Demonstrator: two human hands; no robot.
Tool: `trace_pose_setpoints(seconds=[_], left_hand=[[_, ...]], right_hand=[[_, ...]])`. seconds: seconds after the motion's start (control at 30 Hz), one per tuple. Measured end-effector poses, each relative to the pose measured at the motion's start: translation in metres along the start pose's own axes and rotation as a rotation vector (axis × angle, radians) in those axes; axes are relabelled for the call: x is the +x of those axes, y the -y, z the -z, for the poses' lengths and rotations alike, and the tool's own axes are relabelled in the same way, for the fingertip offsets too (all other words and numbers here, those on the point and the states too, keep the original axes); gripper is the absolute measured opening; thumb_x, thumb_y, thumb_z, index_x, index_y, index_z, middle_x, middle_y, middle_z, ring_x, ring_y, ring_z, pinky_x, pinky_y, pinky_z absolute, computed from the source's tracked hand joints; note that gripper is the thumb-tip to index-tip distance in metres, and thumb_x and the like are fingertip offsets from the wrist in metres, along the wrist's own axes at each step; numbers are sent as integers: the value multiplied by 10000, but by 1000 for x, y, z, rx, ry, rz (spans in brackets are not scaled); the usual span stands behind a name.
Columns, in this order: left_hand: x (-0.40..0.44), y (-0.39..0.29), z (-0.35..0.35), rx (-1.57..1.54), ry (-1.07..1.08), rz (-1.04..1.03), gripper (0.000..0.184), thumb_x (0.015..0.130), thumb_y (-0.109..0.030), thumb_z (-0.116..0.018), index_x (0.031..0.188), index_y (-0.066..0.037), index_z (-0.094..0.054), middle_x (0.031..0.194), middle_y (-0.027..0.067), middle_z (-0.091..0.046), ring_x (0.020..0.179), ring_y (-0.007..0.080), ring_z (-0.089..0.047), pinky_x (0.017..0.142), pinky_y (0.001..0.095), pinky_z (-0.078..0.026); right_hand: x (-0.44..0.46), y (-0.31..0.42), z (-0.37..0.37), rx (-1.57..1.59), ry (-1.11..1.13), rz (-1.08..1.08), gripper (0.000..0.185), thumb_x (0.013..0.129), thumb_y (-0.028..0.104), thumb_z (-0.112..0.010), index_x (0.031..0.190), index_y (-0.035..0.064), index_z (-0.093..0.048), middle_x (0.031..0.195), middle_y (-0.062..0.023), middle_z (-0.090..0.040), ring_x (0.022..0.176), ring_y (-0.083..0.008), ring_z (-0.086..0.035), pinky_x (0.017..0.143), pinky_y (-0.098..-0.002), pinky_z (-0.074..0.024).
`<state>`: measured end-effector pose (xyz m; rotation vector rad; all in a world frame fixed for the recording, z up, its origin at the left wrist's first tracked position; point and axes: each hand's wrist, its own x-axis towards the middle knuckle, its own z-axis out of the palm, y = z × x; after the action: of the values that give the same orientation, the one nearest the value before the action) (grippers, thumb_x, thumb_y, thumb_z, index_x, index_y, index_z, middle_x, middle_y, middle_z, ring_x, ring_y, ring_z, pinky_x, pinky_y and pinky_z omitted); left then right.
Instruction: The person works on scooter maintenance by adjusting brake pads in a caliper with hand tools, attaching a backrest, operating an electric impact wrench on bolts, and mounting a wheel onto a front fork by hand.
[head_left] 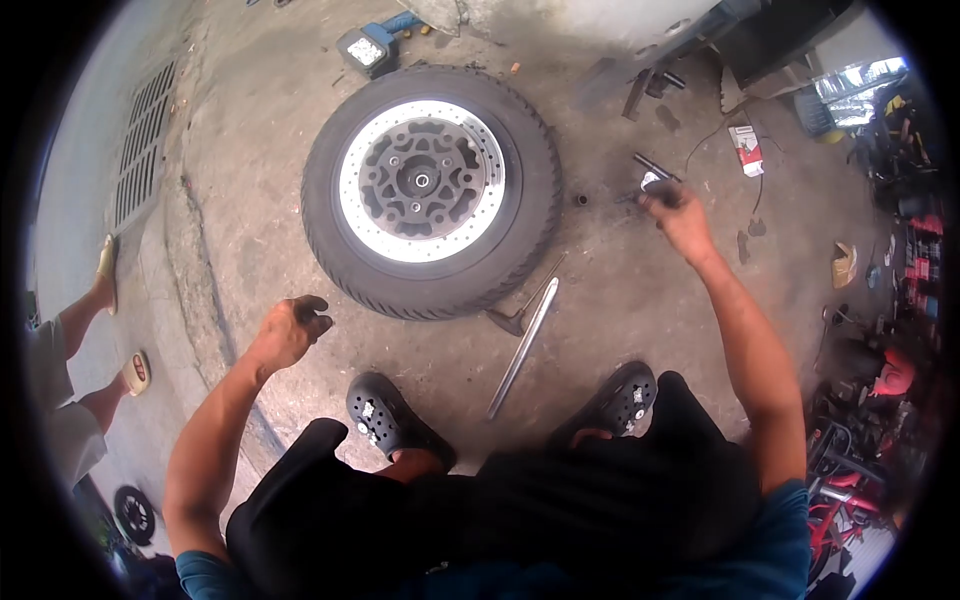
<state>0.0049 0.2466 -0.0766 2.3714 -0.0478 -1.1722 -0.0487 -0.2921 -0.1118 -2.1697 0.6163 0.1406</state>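
Note:
A wheel [530,190] with a black tyre and a silver brake disc [486,190] lies flat on the concrete floor. Below its left edge, my left hand [291,330] hovers with its fingers curled but apart, holding nothing. To the right of the wheel, my right hand [677,212] reaches down to a dark, rod-like tool with a bright part [655,168]; the fingertips are dark and partly blurred, so the grip is unclear. A long silver bar [522,350] and a thin dark tool [510,321] lie below the wheel.
A work light [364,50] is above the wheel. A red and white box [746,150] lies on the right, near a cable. Another person's legs [80,325] are at the left, below a floor grate [144,145]. Assorted parts crowd the right edge.

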Motion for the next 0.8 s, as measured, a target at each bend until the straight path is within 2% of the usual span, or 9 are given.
trace_pose_setpoints(seconds=[0.23,0.33,0.43,0.53,0.57,0.6,0.67,0.77,0.8], left_hand=[[-20,34,7,-252,53,243,396,874,-190,-625,1170,66,-565,933,192,-661,757,219,-637,669,321,-508],[-21,49,5,-426,0,164,545,863,-295,-650,1240,72,-507,984,188,-642,825,235,-635,677,321,-517],[8,59,-29,-788,-188,-16,764,839,-441,-659,1330,82,-397,1087,177,-593,931,255,-614,710,346,-519],[37,50,-59,-1014,-355,-90,783,838,-457,-652,1341,79,-381,1086,176,-585,917,239,-610,698,342,-517],[37,44,-65,-1133,-383,-62,624,864,-326,-647,1298,75,-448,1024,169,-618,882,215,-612,690,312,-510],[34,44,-67,-1105,-356,-52,590,868,-310,-640,1280,77,-467,1000,163,-622,856,211,-615,683,310,-509],[28,49,-69,-1030,-307,-48,525,877,-277,-626,1243,79,-505,952,152,-630,804,204,-621,669,305,-509],[24,65,-80,-1014,-360,-5,401,880,-200,-613,1161,81,-562,845,124,-628,697,183,-612,620,296,-505],[21,69,-83,-1018,-384,17,386,879,-188,-613,1153,81,-566,832,121,-627,684,179,-609,611,293,-504]], right_hand=[[-53,89,-22,-656,534,404,385,803,263,-671,1107,40,-596,1086,-159,-621,968,-317,-604,856,-389,-476],[-56,107,-36,-854,501,784,424,810,292,-660,1143,47,-565,1127,-167,-577,1024,-333,-563,892,-416,-472],[-47,155,-77,-807,536,751,426,835,310,-631,1159,45,-549,1144,-182,-547,1080,-359,-531,923,-439,-460],[-38,182,-131,-697,466,918,393,859,305,-605,1154,51,-553,1150,-179,-538,1089,-357,-532,925,-446,-458],[-40,184,-146,-683,439,975,388,861,307,-602,1151,53,-555,1140,-173,-543,1080,-348,-540,922,-444,-460],[-42,180,-155,-544,532,1035,403,853,310,-609,1166,62,-555,1119,-160,-557,1060,-330,-555,922,-426,-468],[-56,177,-152,-493,724,1045,380,832,300,-622,1131,69,-577,1091,-135,-583,1052,-322,-566,916,-417,-477],[-65,135,-121,-696,945,784,323,804,249,-631,1068,66,-597,1065,-124,-601,1047,-321,-573,895,-418,-485],[-63,97,-109,-762,860,687,295,800,222,-622,1049,67,-601,1054,-130,-601,1031,-325,-578,878,-425,-485]])
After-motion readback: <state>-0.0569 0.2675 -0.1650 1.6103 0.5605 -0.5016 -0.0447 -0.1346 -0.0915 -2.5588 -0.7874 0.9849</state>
